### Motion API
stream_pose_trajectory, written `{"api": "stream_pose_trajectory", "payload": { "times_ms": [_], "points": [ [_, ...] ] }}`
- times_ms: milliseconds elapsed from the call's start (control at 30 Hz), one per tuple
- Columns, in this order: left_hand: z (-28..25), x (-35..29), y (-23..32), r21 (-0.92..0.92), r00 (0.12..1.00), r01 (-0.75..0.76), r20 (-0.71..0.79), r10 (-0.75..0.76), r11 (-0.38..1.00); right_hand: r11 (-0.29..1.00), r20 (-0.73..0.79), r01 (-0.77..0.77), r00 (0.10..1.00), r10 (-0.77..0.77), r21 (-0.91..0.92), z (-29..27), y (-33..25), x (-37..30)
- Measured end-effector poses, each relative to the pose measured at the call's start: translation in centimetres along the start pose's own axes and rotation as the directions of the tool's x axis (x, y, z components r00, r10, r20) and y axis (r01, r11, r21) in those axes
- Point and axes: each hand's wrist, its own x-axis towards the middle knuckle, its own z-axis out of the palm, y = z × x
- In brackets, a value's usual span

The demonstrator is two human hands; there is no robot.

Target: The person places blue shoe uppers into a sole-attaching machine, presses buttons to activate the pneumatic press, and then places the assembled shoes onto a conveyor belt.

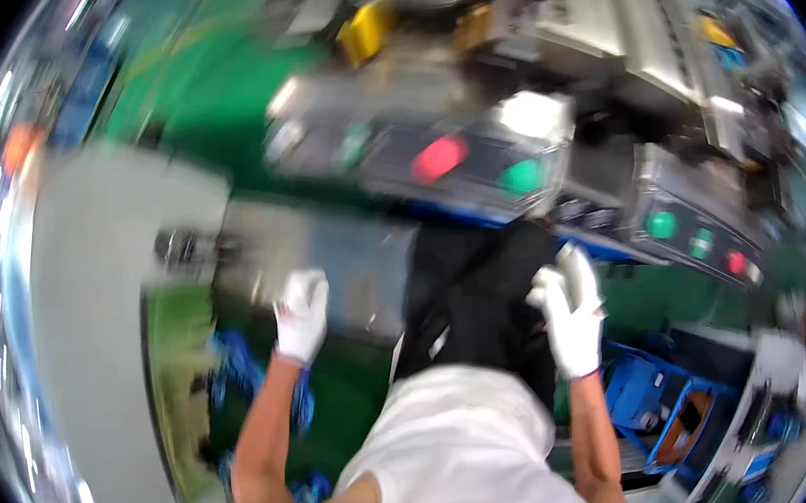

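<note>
My left hand (301,313), in a white glove, hangs in the air left of my body with its fingers curled in. Nothing shows in it. On the other side my right hand (572,317), gloved alike, is raised with fingers apart and holds nothing. Nearest to the right hand is the front edge of a machine, where a dark control panel (477,163) carries a large red button (439,157) and a green one (520,176). A second panel (690,229) with red and green buttons stands farther right. The picture is smeared by motion.
A broad grey surface (88,334) runs along the left. Blue bundles (238,367) lie beside it, too blurred to name. Blue crates (639,394) stand at the lower right. Metal machine housings (585,16) fill the far right; green floor (218,84) shows at the far left.
</note>
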Motion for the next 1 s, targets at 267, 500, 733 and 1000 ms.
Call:
{"api": "stream_pose_trajectory", "payload": {
  "times_ms": [267,500,733,1000],
  "points": [
    [-12.2,-48.0,-23.7,-0.075,0.167,0.954,-0.672,-0.722,0.291,0.837,0.492,0.469,0.82,-0.293,-0.283,7.0,-0.2,3.3],
    [4.4,-55.6,-9.9,-0.367,-0.268,0.92,-0.327,-0.906,-0.139,0.788,0.595,0.434,0.797,-0.109,-0.437,7.0,1.7,4.8],
    [-1.4,-49.4,-14.9,-0.079,-0.086,0.995,-0.455,-0.886,-0.057,0.596,0.71,0.644,0.684,-0.168,-0.48,8.2,-1.5,6.4],
    [1.0,-34.7,-5.0,-0.089,0.54,0.812,-0.257,-0.801,0.576,0.743,0.663,0.563,0.716,-0.218,-0.363,8.9,0.3,2.7]
  ]
}}
